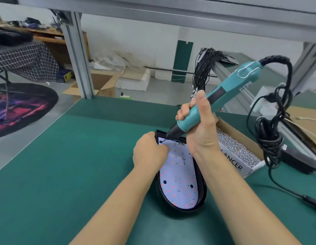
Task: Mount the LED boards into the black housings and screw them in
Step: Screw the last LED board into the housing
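A black housing (201,197) lies on the green mat in front of me, with a white LED board (178,181) dotted with red and orange LEDs seated inside it. My right hand (197,121) grips a teal electric screwdriver (222,96), tilted, its bit tip down on the board's far left corner. My left hand (150,151) rests at that same corner with curled fingers against the housing's rim and the board, close to the bit. Whatever the fingertips pinch is hidden.
An open cardboard box (242,152) full of small silver screws sits just right of the housing. The screwdriver's black cable (270,138) hangs coiled at the right. A bundle of black wires (204,68) hangs behind. Aluminium frame posts (77,55) stand at the table's far edge.
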Demonstrator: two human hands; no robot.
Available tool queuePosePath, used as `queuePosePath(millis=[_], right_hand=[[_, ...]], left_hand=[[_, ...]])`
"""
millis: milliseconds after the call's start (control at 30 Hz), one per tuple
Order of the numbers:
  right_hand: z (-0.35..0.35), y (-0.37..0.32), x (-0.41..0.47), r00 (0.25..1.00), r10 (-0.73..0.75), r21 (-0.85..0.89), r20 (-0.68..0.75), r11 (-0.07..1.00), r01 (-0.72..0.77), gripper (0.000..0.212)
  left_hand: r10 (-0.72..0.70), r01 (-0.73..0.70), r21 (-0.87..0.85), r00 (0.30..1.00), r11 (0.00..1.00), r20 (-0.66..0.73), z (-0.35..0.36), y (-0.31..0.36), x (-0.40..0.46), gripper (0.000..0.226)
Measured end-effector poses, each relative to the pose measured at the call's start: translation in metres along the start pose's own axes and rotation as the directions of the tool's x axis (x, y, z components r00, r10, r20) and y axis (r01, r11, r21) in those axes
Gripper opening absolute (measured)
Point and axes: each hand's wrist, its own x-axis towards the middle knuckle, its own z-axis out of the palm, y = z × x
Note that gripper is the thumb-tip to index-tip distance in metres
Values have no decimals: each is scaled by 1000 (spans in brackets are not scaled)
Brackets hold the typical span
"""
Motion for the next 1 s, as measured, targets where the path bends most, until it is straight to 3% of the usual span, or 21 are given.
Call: queuePosePath(millis=[133,533,633,700,767,833,1000], right_hand=[[-2,1,4,1000,-6,6,-9,1000,6,29],[-1,-6,10,1000,-7,16,17,1000,6,42],[-7,-16,12,998,55,49,10,997,-55,37],[-12,-23,11,994,106,82,21,991,-107,47],[-20,-31,9,987,156,94,23,983,-158,59],[-30,-41,6,977,213,85,7,973,-213,57],[-59,-64,-14,952,302,-45,-54,952,-304,50]], left_hand=[[16,-16,24,1000,1000,0,1,1,0,7],[7,-6,-28,999,1000,42,-2,0,-2,7],[-17,29,-147,996,989,85,-5,1,-4,21],[-77,121,-297,985,947,155,-7,-1,-6,30],[-138,239,-440,959,865,249,-9,-5,-8,23],[-184,316,-488,936,813,300,-11,-10,-7,18],[-201,376,-566,916,734,348,-21,-18,-6,18]])
